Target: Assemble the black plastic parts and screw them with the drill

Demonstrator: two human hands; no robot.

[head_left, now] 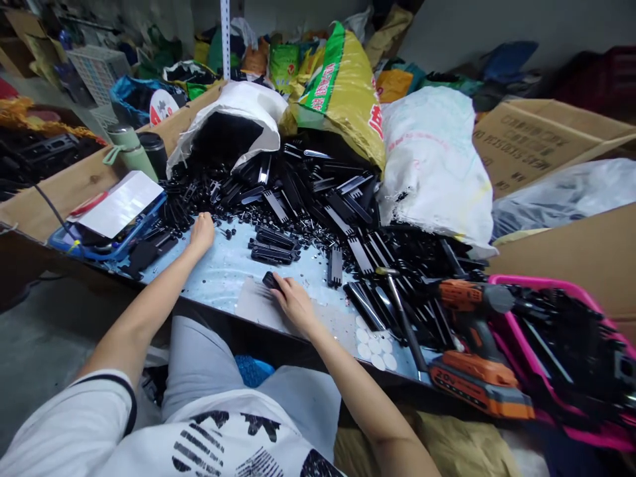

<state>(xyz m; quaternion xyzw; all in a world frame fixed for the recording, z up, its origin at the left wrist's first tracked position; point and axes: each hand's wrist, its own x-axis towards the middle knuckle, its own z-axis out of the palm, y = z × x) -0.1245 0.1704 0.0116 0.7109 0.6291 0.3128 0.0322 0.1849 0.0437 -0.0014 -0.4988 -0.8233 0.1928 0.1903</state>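
A big heap of black plastic strips (318, 199) covers the far half of the pale blue table (223, 271). My left hand (201, 233) reaches out to the heap's near left edge, fingers curled down among small black pieces (227, 232). What it holds, if anything, is hidden. My right hand (293, 299) rests near the table's front edge on a grey sheet (253, 306), fingers closed on a small black part (271, 280). A short stack of black strips (273, 246) lies between the two hands.
An orange cordless drill (472, 331) lies at the right front beside a pink crate (556, 358) full of black parts. White round pads (375, 344) sit near the drill. A blue tray with a white sheet (119, 209) and two flasks (134, 149) stand left. Sacks (432, 159) line the back.
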